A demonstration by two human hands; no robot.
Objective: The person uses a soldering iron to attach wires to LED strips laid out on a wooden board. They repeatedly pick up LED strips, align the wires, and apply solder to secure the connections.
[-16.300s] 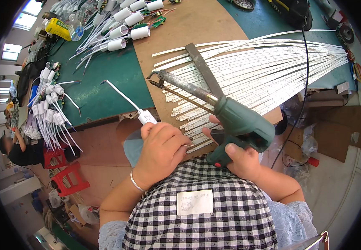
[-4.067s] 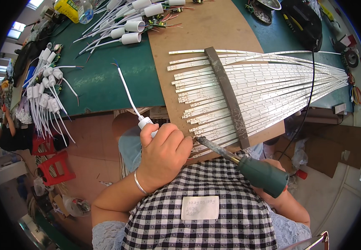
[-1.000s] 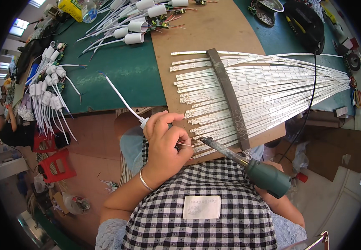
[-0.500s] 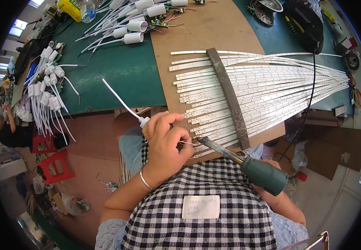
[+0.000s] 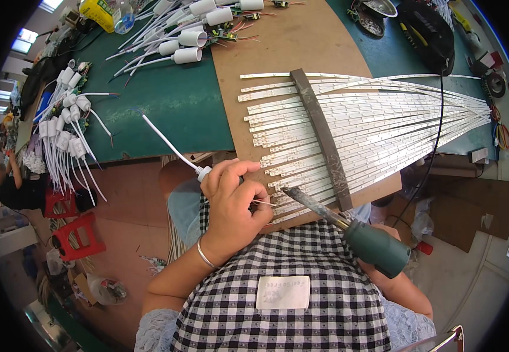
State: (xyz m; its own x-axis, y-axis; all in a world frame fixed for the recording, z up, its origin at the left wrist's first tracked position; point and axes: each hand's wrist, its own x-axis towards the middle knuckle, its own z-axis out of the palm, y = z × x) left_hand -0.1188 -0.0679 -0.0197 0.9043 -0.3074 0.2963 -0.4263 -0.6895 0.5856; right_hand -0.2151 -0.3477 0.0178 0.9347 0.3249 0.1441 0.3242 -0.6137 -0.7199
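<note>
My left hand [image 5: 234, 196] is closed around a white cable end cap [image 5: 204, 172], and the white cable [image 5: 166, 139] sticks out to the upper left. Thin wires [image 5: 261, 202] poke out between its thumb and fingers, toward the ends of the LED strips [image 5: 378, 120]. Most of the cap is hidden by the fingers. My right hand [image 5: 382, 280] grips the green handle of a soldering iron [image 5: 378, 249], which hides most of its fingers. The iron's dark tip points left, over the strip ends nearest me, just right of the wires.
A dark bar [image 5: 324, 138] lies across the strips on a brown board [image 5: 284, 44]. White caps with cables and circuit boards [image 5: 187, 55] lie at the back, with another pile [image 5: 66, 126] at left. A black cord [image 5: 440, 123] crosses the strips. A red stool [image 5: 79, 236] stands on the floor.
The soldering iron's tip has shifted slightly away from me and to the right, off the wire ends. My left hand stays almost still with the cap.
</note>
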